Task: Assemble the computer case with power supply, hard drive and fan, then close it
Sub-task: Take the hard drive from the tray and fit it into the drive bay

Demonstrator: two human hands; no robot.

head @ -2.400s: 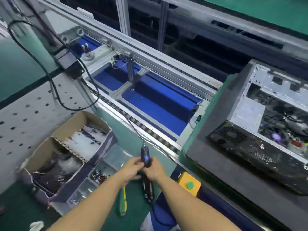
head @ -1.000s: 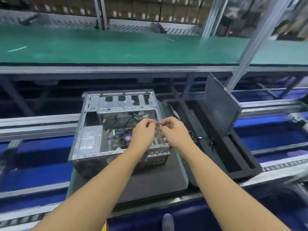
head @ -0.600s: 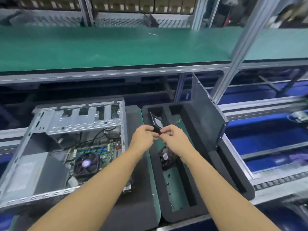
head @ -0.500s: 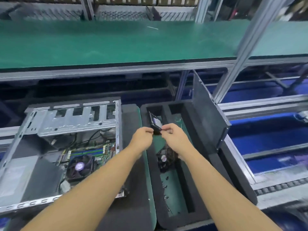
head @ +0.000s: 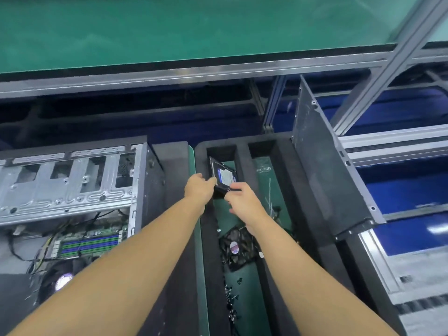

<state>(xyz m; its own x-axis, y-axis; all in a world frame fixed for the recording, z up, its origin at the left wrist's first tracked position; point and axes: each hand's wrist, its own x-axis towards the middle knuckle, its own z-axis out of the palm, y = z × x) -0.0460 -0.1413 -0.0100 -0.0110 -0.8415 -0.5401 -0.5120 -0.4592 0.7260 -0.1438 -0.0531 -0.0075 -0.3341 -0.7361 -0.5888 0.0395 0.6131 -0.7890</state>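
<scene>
Green matting is covering the shelf (head: pixel 194 32) above a conveyor bench, where I am working both hands from afar. My left hand (head: pixel 200 187) and right hand (head: pixel 242 202) are both clamping the near end of the drive (head: pixel 226 177), fingers curled round its edges. It is leaning tilted at the far end of the tray's (head: pixel 242 151) left slot, with the open case (head: pixel 72 180) sitting to its left. Nearer to me in the same slot the fan (head: pixel 235 246) is lying flat, with loose screws (head: pixel 230 299) nearer again, and the panel (head: pixel 322 180) is standing upright along the tray's right. I am judging the hold shallow: gripped at one end only, the drive could be slipping while coming free of the foam and dropping onto the fan or screws. Its white-and-blue label and the fan's round red sticker are carrying print, but none of it is showing clearly enough to read.
</scene>
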